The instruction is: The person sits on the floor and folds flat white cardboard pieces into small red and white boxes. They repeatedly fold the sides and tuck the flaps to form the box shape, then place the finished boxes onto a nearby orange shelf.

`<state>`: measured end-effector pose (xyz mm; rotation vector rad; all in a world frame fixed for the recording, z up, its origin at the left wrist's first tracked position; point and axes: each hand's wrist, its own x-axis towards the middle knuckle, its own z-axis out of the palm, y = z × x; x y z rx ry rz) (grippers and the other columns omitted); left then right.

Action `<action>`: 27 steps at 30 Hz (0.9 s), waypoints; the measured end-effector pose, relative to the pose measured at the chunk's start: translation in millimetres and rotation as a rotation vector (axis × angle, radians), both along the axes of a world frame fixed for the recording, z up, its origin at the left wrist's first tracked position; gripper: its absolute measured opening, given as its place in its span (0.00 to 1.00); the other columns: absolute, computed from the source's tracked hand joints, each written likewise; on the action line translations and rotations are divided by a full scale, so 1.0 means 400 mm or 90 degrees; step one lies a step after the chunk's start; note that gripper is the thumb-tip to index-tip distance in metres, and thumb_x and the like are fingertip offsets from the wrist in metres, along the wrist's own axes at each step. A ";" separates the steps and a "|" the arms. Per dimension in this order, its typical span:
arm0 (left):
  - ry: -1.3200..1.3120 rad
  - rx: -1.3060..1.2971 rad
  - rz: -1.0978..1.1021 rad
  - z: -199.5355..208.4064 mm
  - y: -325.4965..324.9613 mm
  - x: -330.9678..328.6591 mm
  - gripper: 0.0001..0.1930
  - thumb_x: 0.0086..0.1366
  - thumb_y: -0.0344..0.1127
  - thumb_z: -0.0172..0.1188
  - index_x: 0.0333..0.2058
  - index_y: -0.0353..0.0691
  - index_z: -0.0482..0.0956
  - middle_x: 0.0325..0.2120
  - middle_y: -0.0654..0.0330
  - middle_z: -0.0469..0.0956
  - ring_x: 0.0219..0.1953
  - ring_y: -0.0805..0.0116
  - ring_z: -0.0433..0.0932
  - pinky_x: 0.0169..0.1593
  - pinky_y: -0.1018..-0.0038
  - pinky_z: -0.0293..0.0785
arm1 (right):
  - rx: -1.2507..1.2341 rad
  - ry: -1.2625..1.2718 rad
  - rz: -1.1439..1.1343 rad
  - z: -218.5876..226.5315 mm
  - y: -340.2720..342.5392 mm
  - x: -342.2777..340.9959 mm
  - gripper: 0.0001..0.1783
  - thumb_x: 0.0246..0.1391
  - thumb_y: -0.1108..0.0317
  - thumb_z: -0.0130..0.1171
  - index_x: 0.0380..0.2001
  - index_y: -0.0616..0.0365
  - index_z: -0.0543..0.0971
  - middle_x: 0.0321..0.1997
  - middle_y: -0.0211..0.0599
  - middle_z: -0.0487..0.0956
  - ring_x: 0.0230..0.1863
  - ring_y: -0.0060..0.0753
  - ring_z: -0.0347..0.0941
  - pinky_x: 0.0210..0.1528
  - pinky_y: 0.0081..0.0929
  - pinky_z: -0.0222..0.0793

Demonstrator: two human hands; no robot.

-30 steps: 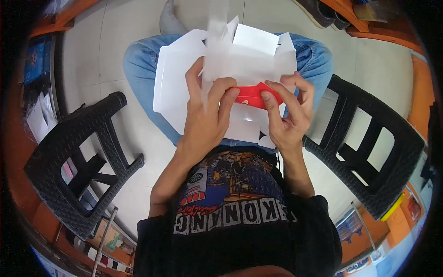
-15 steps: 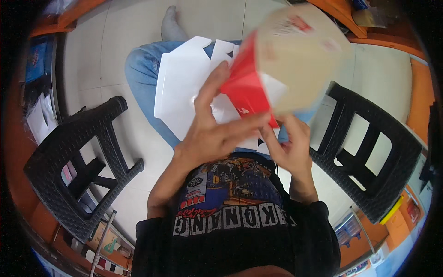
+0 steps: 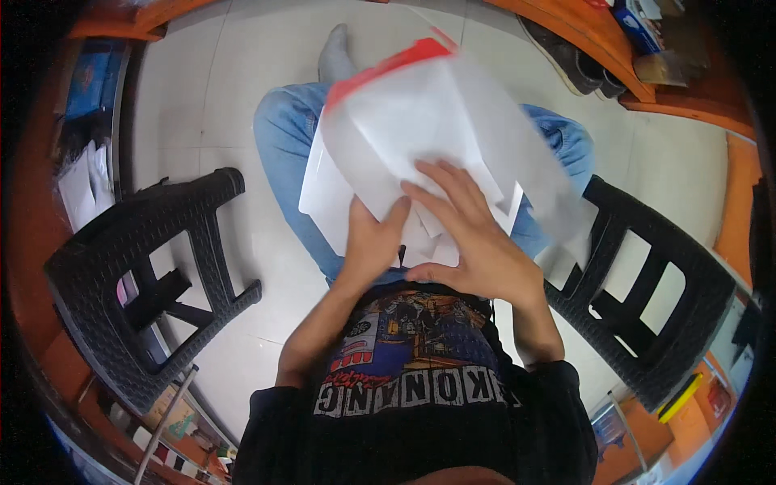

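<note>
A partly folded cardboard food box (image 3: 404, 121) tilts above my lap, its white inside facing up and a red band along its far edge. Its right side is smeared by motion. My left hand (image 3: 373, 242) pinches the near edge, thumb on the white face and the other fingers mostly hidden behind. Spread fingers of my right hand (image 3: 477, 242) lie against the inner panel and a small near flap, with the thumb apart toward my shirt. Beneath the box, flat white card (image 3: 317, 190) rests across my legs.
Black plastic stools stand on the left (image 3: 153, 283) and on the right (image 3: 647, 283). Dark shoes (image 3: 570, 61) lie under an orange shelf (image 3: 598, 40) at the far right. White packets (image 3: 85, 182) sit by the left wall. My jeans-clad legs (image 3: 283, 137) are crossed on the tiled floor.
The box has turned from its tan and red outside to its white inside and come over my lap. My left hand has lowered; my right hand has moved left, its fingers now spread.
</note>
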<state>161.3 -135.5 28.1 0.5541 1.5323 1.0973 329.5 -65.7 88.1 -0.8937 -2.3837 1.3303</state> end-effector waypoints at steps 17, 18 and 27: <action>0.515 0.363 -0.365 0.014 -0.005 -0.112 0.34 0.61 0.32 0.69 0.67 0.50 0.72 0.73 0.49 0.54 0.71 0.39 0.58 0.73 0.51 0.54 | -0.087 -0.041 -0.117 -0.108 0.030 0.064 0.12 0.65 0.74 0.57 0.50 0.62 0.79 0.45 0.48 0.83 0.43 0.49 0.80 0.47 0.37 0.74; 0.499 0.378 -0.371 0.024 0.000 -0.108 0.29 0.61 0.32 0.70 0.61 0.50 0.77 0.71 0.49 0.58 0.71 0.39 0.58 0.73 0.50 0.56 | -0.109 -0.034 -0.118 -0.101 0.033 0.060 0.12 0.64 0.74 0.57 0.50 0.62 0.79 0.45 0.49 0.83 0.43 0.51 0.79 0.47 0.38 0.74; 0.492 0.472 -0.018 -0.012 0.037 -0.073 0.09 0.54 0.26 0.73 0.34 0.41 0.84 0.52 0.61 0.80 0.65 0.44 0.67 0.63 0.51 0.68 | -0.242 -0.035 -0.144 -0.025 0.048 0.026 0.12 0.61 0.73 0.62 0.48 0.64 0.83 0.40 0.48 0.85 0.37 0.44 0.81 0.41 0.34 0.74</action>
